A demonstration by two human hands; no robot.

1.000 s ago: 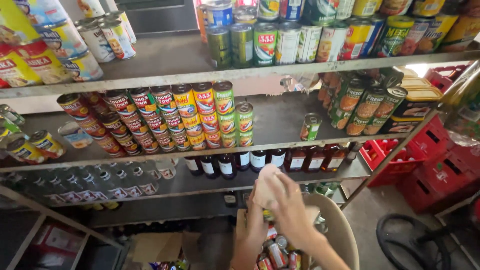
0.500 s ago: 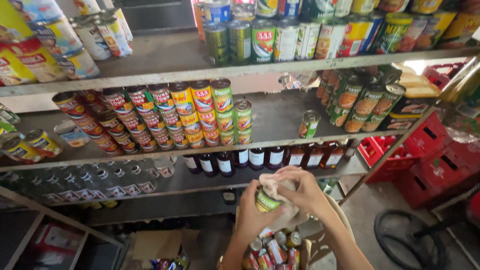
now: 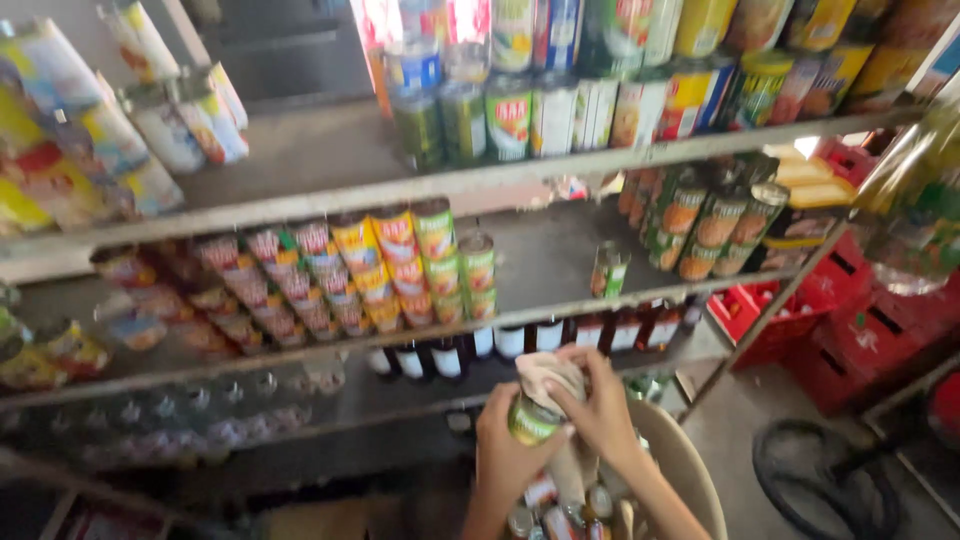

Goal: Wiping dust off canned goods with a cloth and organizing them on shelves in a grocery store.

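Note:
My left hand (image 3: 503, 455) grips a small green-labelled can (image 3: 532, 420) from below, held over a beige tub (image 3: 690, 470). My right hand (image 3: 598, 405) presses a pale cloth (image 3: 545, 372) against the top of that can. Both hands are low in the middle of the head view, in front of the metal shelves. More cans (image 3: 545, 515) lie in the tub under my hands.
Grey metal shelves (image 3: 560, 165) hold rows of stacked cans (image 3: 400, 265), a lone can (image 3: 607, 270), dark bottles (image 3: 560, 335) and packets (image 3: 60, 160) at upper left. Red crates (image 3: 860, 320) stand on the floor at right, beside a black hose loop (image 3: 800, 480).
My hands have lifted from the tub with a can and brought it up. The right hand now wraps the cloth over the can's top.

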